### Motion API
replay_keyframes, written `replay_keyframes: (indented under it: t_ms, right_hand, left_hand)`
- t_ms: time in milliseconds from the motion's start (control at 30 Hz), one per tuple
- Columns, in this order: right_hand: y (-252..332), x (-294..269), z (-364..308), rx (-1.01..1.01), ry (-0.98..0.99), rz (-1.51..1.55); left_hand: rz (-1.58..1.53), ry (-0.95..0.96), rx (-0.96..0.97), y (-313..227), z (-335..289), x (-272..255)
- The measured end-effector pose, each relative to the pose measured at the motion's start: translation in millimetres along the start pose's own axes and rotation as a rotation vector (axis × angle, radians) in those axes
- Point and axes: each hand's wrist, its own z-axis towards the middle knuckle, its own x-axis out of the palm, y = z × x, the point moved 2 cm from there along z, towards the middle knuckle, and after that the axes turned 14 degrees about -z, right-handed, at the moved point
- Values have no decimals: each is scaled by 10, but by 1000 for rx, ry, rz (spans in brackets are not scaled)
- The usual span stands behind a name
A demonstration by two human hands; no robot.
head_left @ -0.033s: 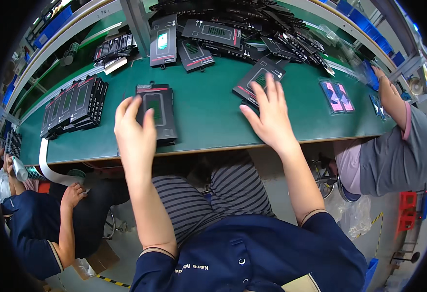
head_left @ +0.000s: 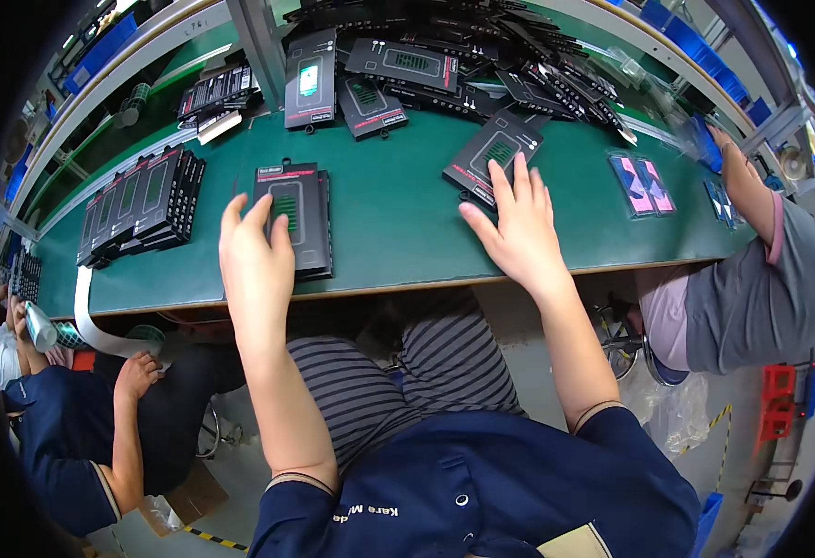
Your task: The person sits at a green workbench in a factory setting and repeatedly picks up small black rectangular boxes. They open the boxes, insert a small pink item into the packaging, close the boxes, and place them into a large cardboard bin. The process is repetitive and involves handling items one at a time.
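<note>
Spreads left hand [head_left: 257, 256] by left edge of black box [head_left: 311, 223] with green bars, red print; spreads right hand [head_left: 521, 225] well right of box.

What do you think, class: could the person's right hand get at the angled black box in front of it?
Probably yes: the right hand, fingers spread, is at the near side of the angled black box, with nothing visible between them.
</note>
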Motion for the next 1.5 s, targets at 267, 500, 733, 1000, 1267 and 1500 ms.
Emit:
replay_keyframes:
  t_ms: [267,500,733,1000,1267,1500]
  right_hand:
    - [-491,-91,15,-63,-209,355]
    - [-2309,228,-319,293,165,-480]
    - [-802,-172,-327,233,145,234]
    - [-726,-294,-146,-239,600,670]
    - [-167,-381,-131,145,125,1365]
    - [251,-679,171,406,229,1876]
  left_hand:
    - [38,533,347,-858,-660,755]
    - [-290,546,421,-950,-424,520]
    - [-48,566,347,-627,-213,699]
    - [-121,682,437,-597,-226,778]
    - [-416,632,245,-778,-130,714]
    - [-1028,-14,338,-832,-241,951]
